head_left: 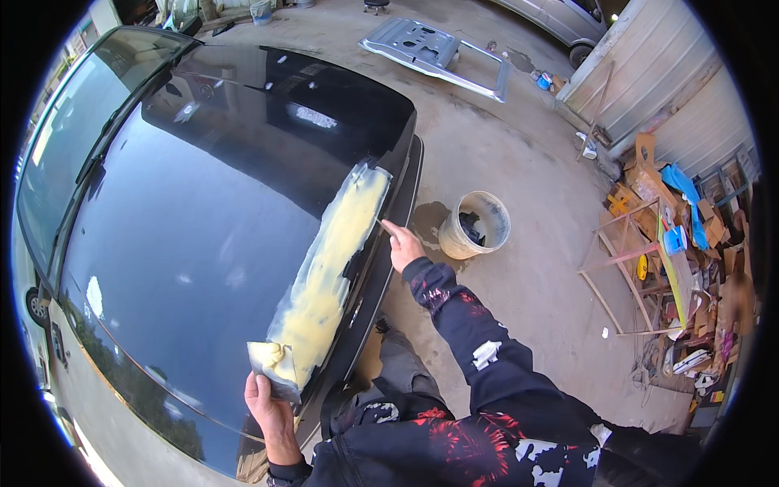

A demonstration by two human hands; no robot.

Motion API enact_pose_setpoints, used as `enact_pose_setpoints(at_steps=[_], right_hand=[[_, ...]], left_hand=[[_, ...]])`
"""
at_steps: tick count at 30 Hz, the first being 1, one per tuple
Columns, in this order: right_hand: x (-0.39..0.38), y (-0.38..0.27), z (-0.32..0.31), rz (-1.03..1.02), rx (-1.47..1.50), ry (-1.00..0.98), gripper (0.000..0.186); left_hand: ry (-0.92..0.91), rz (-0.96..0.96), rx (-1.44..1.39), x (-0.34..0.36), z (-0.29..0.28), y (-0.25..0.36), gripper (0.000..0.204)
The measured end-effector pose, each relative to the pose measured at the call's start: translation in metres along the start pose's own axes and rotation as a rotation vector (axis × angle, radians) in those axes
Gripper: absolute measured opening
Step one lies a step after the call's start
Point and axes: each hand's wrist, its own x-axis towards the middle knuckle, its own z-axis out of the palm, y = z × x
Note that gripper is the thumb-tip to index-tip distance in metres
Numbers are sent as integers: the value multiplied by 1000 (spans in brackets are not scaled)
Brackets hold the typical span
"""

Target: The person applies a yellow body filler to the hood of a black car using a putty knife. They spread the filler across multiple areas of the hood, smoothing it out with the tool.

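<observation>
A long patch of pale yellow filler (329, 256) with grey smeared edges runs along the front edge of a black car hood (187, 252). My left hand (268, 406) grips a small grey plate (277, 377) with a lump of yellow paste on it, held over the patch's near end. My right hand (402, 247) has its index finger stretched out at the patch's right edge, the other fingers bent, holding nothing that I can see.
A white bucket (495, 227) with dark material inside stands right of the car. Beyond lie a silver door panel (402, 45) and a parked vehicle (540, 16). At the right are a wooden stand (613, 256), cardboard scraps and a corrugated wall (649, 97).
</observation>
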Motion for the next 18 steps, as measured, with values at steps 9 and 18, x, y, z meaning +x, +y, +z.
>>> enact_pose_setpoints(at_steps=[9, 18], right_hand=[[176, 97, 32, -16, -244, 130, 49], [21, 42, 79, -234, -247, 102, 51]], left_hand=[[264, -25, 35, -16, 69, -38, 32], [289, -51, 8, -19, 94, -55, 27]])
